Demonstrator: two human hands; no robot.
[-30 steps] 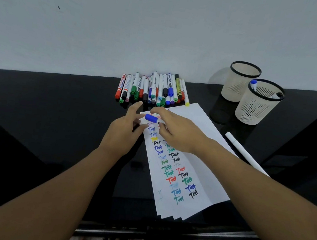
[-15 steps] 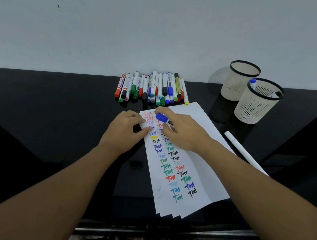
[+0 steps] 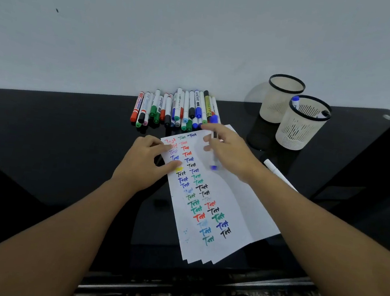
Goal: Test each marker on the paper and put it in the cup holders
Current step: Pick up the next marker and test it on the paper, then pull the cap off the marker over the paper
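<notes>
Two bare hands reach over a stack of white paper (image 3: 231, 200) lying on a glossy black table (image 3: 45, 130).

Left hand (image 3: 146, 164) rests at the paper's left edge, its fingers curled and their tips pressing the sheet down, with the thumb just below them; it grips nothing.

Right hand (image 3: 227, 151) hovers over the upper part of the paper, fingers curled round a marker (image 3: 213, 161). That marker is blurred; its blue end points down toward the sheet, and a blue cap (image 3: 213, 119) shows just past the fingertips. Whether the tip touches the paper cannot be told.

On the paper, columns of the word "Test" run in red, green, blue, black, purple and a yellow smear.

Beyond the paper's top edge, a row of markers (image 3: 176, 109) lies side by side against the wall, caps toward the viewer, in red, green, black, blue and yellow.

To the right stand two cream mesh cups with black rims. Near cup (image 3: 297, 132) holds at least one blue-capped marker leaning on the rim, plus another dark-tipped one. Far cup (image 3: 283, 99) stands just behind it, its contents hidden.

One white pen (image 3: 276, 171) lies on the table beside the paper's right edge, partly covered by the right forearm.
</notes>
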